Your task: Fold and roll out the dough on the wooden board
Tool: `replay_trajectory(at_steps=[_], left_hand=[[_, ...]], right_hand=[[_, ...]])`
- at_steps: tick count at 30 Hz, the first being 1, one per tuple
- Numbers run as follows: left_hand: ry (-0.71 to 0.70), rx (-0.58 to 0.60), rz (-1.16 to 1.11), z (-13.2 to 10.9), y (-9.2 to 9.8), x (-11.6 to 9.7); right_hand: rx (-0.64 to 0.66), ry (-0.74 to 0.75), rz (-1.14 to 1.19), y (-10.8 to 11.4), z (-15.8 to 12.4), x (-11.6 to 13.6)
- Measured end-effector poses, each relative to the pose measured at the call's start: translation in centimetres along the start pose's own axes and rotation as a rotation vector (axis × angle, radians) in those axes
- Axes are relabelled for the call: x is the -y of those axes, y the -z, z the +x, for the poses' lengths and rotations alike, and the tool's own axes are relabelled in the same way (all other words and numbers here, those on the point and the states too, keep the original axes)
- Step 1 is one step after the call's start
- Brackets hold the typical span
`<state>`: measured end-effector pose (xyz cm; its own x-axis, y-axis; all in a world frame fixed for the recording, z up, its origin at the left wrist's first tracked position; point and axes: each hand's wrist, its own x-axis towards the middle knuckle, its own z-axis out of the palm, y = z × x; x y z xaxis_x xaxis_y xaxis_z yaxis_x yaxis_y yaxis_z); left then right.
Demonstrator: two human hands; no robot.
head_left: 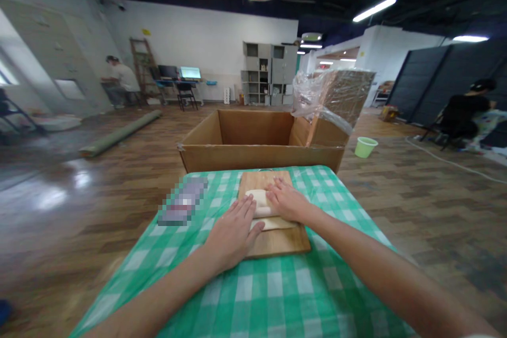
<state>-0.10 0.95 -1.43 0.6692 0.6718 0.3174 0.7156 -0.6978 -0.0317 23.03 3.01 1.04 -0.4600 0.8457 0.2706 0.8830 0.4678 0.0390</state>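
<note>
A pale cream roll that looks like dough lies crosswise on a wooden cutting board. Just in front of it is a flatter strip of the same pale colour. My left hand lies over the left end of the roll, fingers stretched and thumb apart near the strip. On the right end, my right hand rests flat with its fingers spread. Both palms face down, so what lies under them is hidden.
A green checked cloth covers the table. A blurred-out item lies at its left edge. Beyond the table are a large open cardboard box and a plastic-wrapped one. A green bucket stands right; two people sit farther off.
</note>
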Motion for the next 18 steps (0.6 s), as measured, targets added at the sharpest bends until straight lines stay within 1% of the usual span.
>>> replay_trajectory(at_steps=[2,5,6,8,10,13,15,18], left_hand=[[-0.032,0.050,-0.021,1.8,-0.4,1.0],[-0.058,0.123,-0.011,4.9,-1.3,2.3],[-0.066,0.156,-0.007,5.7,-1.6,2.5],[-0.057,0.173,0.003,6.4,-1.9,2.6],[-0.023,0.136,0.019,6.1,-1.7,2.1],[0.056,0.059,0.047,4.6,-1.0,0.9],[0.090,0.042,0.051,3.8,-0.7,0.1],[0.090,0.025,0.055,3.1,-0.4,-0.5]], right_hand=[[-0.008,0.000,-0.011,-0.9,-0.2,0.5],[-0.011,-0.022,-0.039,-1.3,-1.2,1.2],[-0.002,-0.038,-0.039,-1.3,-1.4,1.3],[0.017,-0.074,-0.023,-1.1,-1.8,1.5],[0.032,-0.084,0.003,-1.0,-2.0,1.7],[0.026,-0.083,0.027,-1.0,-2.5,2.1],[0.016,-0.080,0.025,-1.0,-2.9,2.5],[0.011,-0.073,0.027,-1.0,-3.5,3.1]])
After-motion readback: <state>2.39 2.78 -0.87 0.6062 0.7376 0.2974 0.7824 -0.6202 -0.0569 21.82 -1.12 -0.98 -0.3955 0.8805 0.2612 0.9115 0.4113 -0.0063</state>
